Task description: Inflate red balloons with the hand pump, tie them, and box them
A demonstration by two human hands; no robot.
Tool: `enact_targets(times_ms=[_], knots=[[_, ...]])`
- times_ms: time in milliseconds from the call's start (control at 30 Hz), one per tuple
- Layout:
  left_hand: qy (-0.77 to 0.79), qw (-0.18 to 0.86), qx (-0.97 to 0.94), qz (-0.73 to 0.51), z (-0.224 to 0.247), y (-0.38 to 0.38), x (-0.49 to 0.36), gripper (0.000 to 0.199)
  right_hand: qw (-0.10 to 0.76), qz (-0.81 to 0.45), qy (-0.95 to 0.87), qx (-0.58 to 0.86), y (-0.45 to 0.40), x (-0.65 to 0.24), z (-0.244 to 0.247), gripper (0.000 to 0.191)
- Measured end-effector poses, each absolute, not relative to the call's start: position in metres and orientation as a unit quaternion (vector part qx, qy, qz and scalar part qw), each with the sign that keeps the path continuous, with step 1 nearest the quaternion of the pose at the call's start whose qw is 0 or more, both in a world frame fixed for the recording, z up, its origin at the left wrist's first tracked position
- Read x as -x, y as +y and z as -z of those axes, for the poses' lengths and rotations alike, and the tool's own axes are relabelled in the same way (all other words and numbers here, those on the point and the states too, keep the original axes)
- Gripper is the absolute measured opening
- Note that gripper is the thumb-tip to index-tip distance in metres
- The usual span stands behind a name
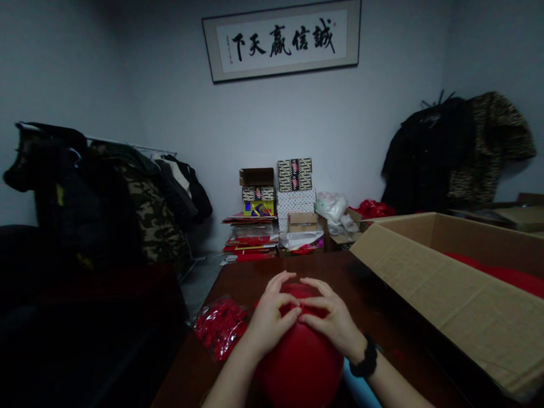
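Note:
A large round red object (302,362), smooth like a balloon or a lantern, is right in front of me at the near end of the table. Over its top, my left hand (274,311) comes in from the left with thumb and forefinger pinched together. My right hand (331,317), a black band around its wrist, mirrors it from the right, and the fingertips of both nearly meet. Something thin and red seems to lie between them, too small to make out. Left of my hands rests a clear plastic bag of red items (221,326). Beside my right wrist shows a light-blue object (359,388), partly hidden.
An open cardboard box (425,283) with red material inside takes up the right side of the dark wooden table (340,272). Beyond the table stand stacked boxes (295,201) and flat red packs (250,249). Clothes (144,204) hang at the left.

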State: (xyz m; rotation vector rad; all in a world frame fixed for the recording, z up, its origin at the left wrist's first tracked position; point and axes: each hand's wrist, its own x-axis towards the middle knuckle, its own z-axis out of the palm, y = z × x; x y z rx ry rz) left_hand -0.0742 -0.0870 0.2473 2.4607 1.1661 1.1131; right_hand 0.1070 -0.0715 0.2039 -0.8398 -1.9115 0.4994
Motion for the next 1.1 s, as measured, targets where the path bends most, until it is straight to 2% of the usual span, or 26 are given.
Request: enact_targets(times_ms=[133, 233, 400, 533, 633, 800, 1100], knots=[[0.391, 0.057, -0.858, -0.328, -0.254, -0.094, 0.072, 0.017, 0.433, -0.099, -0.810, 0.384, -0.074, -0.103, -0.207, 0.013], [0.396, -0.014, -0.871, -0.292, -0.258, -0.101, 0.070, 0.018, 0.406, -0.035, -0.825, 0.391, -0.076, -0.099, -0.211, 0.008], [0.401, -0.120, -0.857, -0.300, -0.258, -0.108, 0.063, 0.014, 0.392, 0.022, -0.827, 0.403, -0.078, -0.095, -0.212, 0.004], [0.419, -0.130, -0.836, -0.329, -0.254, -0.109, 0.062, 0.011, 0.416, 0.040, -0.831, 0.366, -0.077, -0.095, -0.209, 0.010], [0.413, -0.110, -0.833, -0.351, -0.253, -0.109, 0.065, 0.018, 0.430, 0.034, -0.838, 0.335, -0.074, -0.095, -0.210, 0.017], [0.399, -0.132, -0.831, -0.364, -0.257, -0.107, 0.072, 0.011, 0.432, 0.030, -0.842, 0.321, -0.070, -0.091, -0.218, 0.004], [0.341, -0.198, -0.856, -0.336, -0.263, -0.106, 0.090, 0.022, 0.411, 0.003, -0.857, 0.310, -0.074, -0.090, -0.232, 0.008]])
